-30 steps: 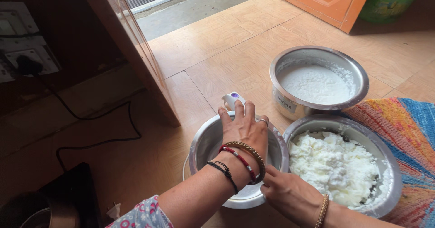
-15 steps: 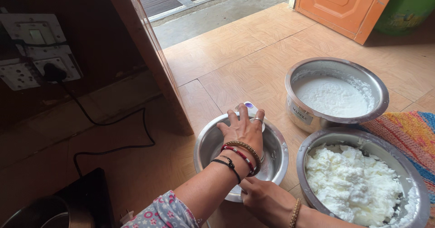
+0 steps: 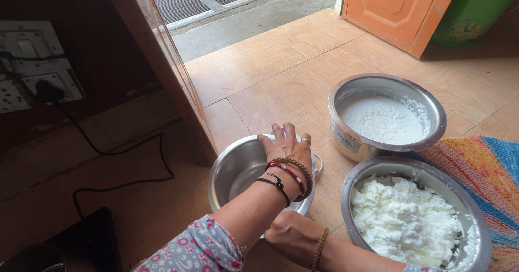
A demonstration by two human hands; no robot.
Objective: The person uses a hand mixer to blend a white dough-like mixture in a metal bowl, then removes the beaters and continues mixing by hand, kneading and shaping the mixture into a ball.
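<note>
An empty steel bowl point(image 3: 238, 177) stands on the tiled floor on a white flat thing whose edge point(image 3: 318, 164) shows at its right. My left hand point(image 3: 286, 148), with bangles and threads at the wrist, lies palm down over the bowl's far rim, fingers stretched and close together. My right hand point(image 3: 292, 234), with a bead bracelet, is curled against the bowl's near side; its fingers are hidden under my left forearm. A steel bowl of lumpy white curd point(image 3: 405, 220) sits right of that hand. Behind it is a steel pot of smooth white liquid point(image 3: 381, 118).
A striped woven mat point(image 3: 486, 180) lies at the right. A brown wooden door frame point(image 3: 162, 61) rises at the left, with a wall socket point(image 3: 38, 72), a black cable point(image 3: 119, 156) and a dark appliance point(image 3: 70, 247). An orange door point(image 3: 400, 7) and green bin point(image 3: 476, 7) stand behind.
The view has shifted right and closer. My left hand now covers the small white piece with a blue spot that showed beyond its fingertips. My right hand stays by the bowl.
</note>
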